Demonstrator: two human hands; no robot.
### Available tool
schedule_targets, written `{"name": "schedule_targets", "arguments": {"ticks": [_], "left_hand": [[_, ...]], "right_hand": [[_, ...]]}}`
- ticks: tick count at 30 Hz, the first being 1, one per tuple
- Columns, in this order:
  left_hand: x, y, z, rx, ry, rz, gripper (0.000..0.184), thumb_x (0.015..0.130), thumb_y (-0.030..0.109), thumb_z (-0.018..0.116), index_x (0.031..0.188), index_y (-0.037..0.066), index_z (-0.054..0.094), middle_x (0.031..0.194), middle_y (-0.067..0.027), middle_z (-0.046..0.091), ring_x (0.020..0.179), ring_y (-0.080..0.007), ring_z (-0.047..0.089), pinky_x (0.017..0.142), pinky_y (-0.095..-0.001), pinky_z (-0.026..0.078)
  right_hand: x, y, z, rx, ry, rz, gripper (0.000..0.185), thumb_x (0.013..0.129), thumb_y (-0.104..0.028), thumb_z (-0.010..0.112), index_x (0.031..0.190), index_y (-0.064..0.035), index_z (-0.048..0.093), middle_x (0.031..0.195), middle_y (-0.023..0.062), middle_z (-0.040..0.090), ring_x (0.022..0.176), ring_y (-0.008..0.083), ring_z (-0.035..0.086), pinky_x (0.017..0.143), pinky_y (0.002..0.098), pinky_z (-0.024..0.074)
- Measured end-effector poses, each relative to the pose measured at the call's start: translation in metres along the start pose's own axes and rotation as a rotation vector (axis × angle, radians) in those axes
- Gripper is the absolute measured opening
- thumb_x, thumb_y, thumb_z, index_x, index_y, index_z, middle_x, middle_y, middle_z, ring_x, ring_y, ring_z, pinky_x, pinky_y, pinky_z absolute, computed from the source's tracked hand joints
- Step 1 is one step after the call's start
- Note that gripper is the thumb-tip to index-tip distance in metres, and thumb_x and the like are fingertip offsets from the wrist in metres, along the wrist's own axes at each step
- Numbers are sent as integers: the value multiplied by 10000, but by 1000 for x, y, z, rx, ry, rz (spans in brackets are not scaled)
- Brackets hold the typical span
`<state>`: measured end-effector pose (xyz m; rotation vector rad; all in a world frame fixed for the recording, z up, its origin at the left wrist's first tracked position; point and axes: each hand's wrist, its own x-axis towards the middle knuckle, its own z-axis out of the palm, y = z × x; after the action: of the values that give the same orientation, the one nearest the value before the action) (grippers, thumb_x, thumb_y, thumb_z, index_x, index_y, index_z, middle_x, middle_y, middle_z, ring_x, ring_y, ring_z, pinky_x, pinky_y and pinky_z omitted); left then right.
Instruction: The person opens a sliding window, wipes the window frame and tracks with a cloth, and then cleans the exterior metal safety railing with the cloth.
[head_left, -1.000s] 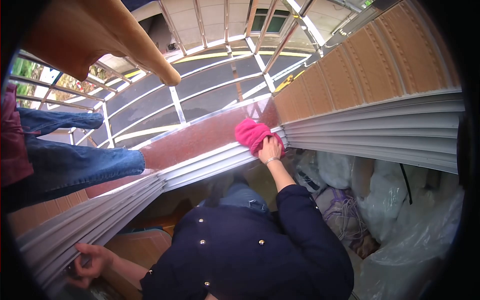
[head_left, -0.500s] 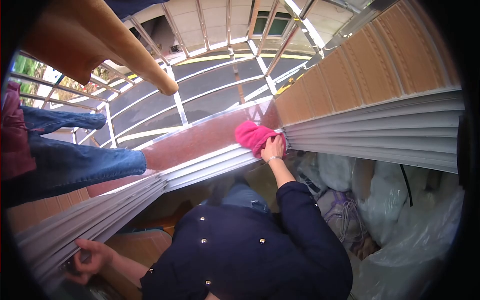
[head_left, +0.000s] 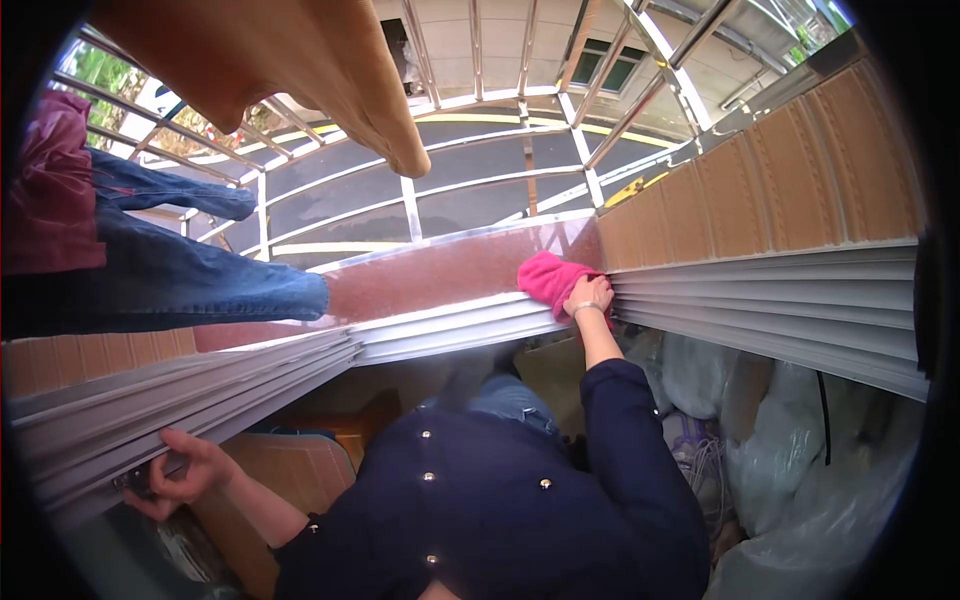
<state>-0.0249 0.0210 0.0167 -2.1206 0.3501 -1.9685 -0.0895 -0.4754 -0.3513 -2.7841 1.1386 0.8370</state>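
At the corner of the white window track (head_left: 455,333), my right hand (head_left: 590,297) presses a bunched pink cloth (head_left: 550,282), fingers closed over its right end. The cloth lies where the front track meets the ridged right-hand track (head_left: 750,290). At lower left, my left hand (head_left: 190,472) is at the left window frame (head_left: 230,385), its fingers bent against the frame's edge beside a small dark latch (head_left: 132,480). Part of its grip is hidden from view.
A reddish stone sill (head_left: 450,262) runs beyond the track, edged by metal bars (head_left: 412,210). Jeans (head_left: 220,285), a maroon garment (head_left: 55,200) and a tan cloth (head_left: 290,70) hang at left. Plastic-wrapped things (head_left: 780,430) stand at lower right, a wooden board (head_left: 265,500) at lower left.
The view has shifted, so most things appear farther right and the sill slightly lower. My right hand stays on the cloth at the corner; my left hand stays at the frame.
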Motion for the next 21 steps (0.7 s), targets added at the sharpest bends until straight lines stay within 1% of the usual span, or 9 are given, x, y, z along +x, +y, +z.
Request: {"name": "schedule_targets", "arguments": {"ticks": [3,4,6,8,10,13,16,19,21], "left_hand": [[0,-3,-3,33,-9,21,346,756,335,714,717,73,492,1151,-237,345,1163,-377,345,859,-420,427],[0,-3,-3,50,-12,31,346,755,336,714,716,73,494,1154,-240,347,1157,-374,352,846,-410,438],[2,0,0,0,21,9,333,748,326,726,716,79,504,1106,-239,369,1139,-373,356,876,-437,413],[2,2,1,-22,37,-1,328,744,320,732,715,82,508,1083,-238,380,1128,-371,360,888,-451,404],[0,-1,1,-12,42,8,328,745,320,732,714,82,508,1084,-238,380,1124,-369,364,881,-450,411],[0,-1,1,-51,42,-17,332,741,322,735,710,80,509,1093,-237,373,1120,-368,369,868,-447,425],[2,-4,1,-13,44,28,341,739,329,736,705,76,510,1103,-239,364,1120,-368,370,864,-443,432],[-1,-6,0,12,30,22,345,737,331,736,703,73,509,1103,-243,361,1123,-373,367,863,-441,432],[1,-3,0,-1,33,14,345,738,331,735,699,74,509,1100,-242,365,1123,-375,367,867,-443,427]], "right_hand": [[11,-2,-3,33,-33,8,539,679,-311,640,1151,-83,517,1173,204,527,1132,312,482,934,400,396],[9,-2,0,21,-18,-30,540,678,-303,641,1155,-83,517,1175,204,523,1134,312,480,934,400,397],[3,1,6,-10,11,-108,542,675,-287,643,1161,-83,515,1179,206,517,1139,314,476,933,400,400],[-9,2,9,39,8,-145,575,672,-255,645,1195,-75,487,1239,216,457,1152,319,461,945,399,396],[-15,2,6,88,61,-107,599,674,-269,654,1209,-69,473,1252,222,437,1155,325,455,937,402,406],[0,-2,6,105,38,19,561,675,-264,660,1174,-67,495,1205,223,474,1133,332,472,918,399,421],[9,1,4,140,-6,-59,506,674,-247,660,1121,-56,520,1147,221,513,1096,335,497,901,397,433],[-10,-1,5,71,65,-238,461,674,-234,657,1076,-43,535,1104,212,541,1060,334,519,899,386,434],[-18,-10,14,107,75,-223,462,688,-212,636,1099,-29,529,1168,222,496,1110,335,475,910,412,423]]}}
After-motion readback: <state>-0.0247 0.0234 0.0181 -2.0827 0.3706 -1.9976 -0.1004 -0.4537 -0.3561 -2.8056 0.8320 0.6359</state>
